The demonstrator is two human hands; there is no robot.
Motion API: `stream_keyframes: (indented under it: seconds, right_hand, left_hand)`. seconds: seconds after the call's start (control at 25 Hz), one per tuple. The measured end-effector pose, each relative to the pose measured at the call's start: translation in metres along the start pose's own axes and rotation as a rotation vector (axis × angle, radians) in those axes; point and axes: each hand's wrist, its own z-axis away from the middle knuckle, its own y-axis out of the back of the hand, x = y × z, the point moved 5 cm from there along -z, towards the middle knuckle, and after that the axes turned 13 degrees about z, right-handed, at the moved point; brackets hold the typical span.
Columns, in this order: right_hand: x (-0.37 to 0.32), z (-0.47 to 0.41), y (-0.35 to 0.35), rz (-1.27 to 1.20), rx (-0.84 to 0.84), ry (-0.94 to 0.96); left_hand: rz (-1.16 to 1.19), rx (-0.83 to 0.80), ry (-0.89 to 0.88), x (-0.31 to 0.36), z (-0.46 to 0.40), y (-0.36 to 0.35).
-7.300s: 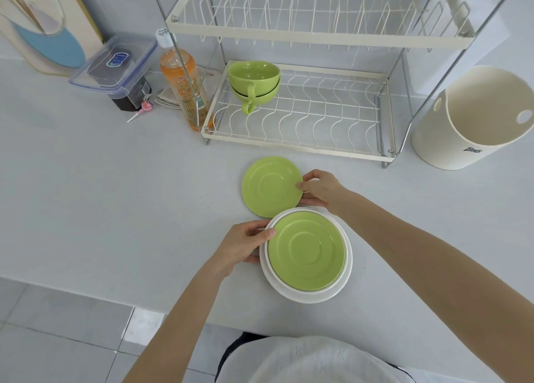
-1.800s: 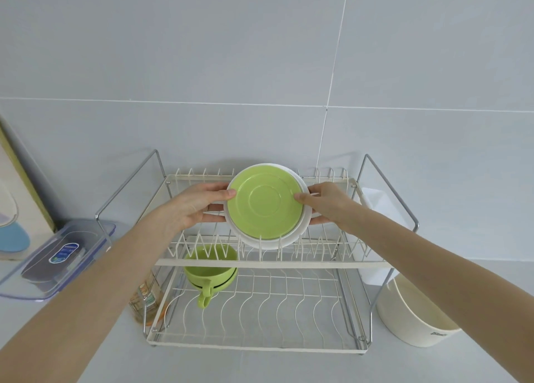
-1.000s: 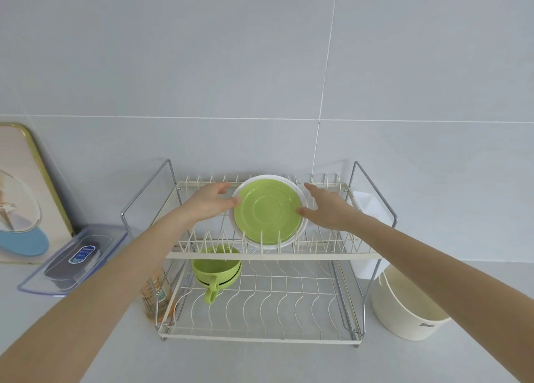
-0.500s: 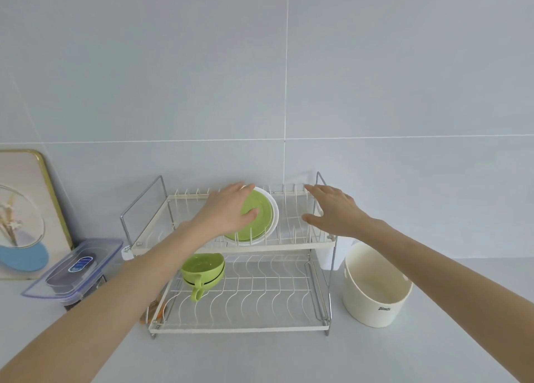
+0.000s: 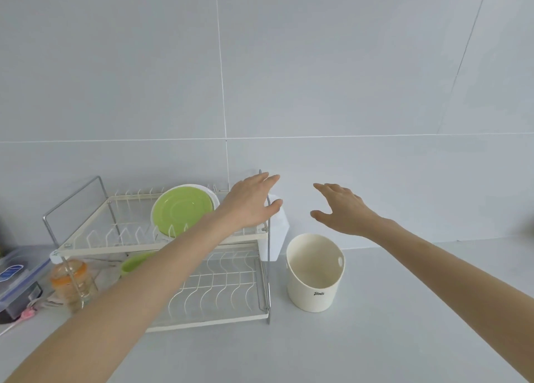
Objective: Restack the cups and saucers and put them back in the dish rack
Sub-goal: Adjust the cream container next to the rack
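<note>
Nearest, two bare arms are stretched out over the grey counter (image 5: 375, 339). The lower shelf of the dish rack (image 5: 161, 245) is seen next, and a bit of the green cups (image 5: 135, 262) is spotted there behind the left arm; most of them is hidden. Just right of the rack a cream tub (image 5: 313, 275) is stood on the counter, and it is touched by nothing.

Farther away, the green saucers (image 5: 182, 209) are leaned on a white plate (image 5: 214, 199) in the top shelf, held up by the wire prongs. The left hand (image 5: 250, 202) is held over the right end of that shelf, with fingers spread and nothing gripped. The right hand (image 5: 342, 209) is held in the air past the rack, fingers loose and empty too.

The job looks almost done. For a good finish, the hands should be drawn away slowly, so the rack is not bumped. The saucers should be checked for wobble, since a tilted stack could slide between the prongs.
</note>
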Motion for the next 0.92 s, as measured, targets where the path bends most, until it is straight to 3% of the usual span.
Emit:
stream_keyframes:
  seconds: [0.52,0.92]
  right_hand:
    - [0.085,0.013,-0.069,-0.032,-0.158,-0.047]
    - [0.114,-0.023,-0.162,-0.250,-0.348,-0.180]
  left_hand:
    - [0.115,-0.156,0.083,0.033,-0.013,-0.118]
    - [0.187,-0.309,0.465,-0.024,-0.025,-0.213]
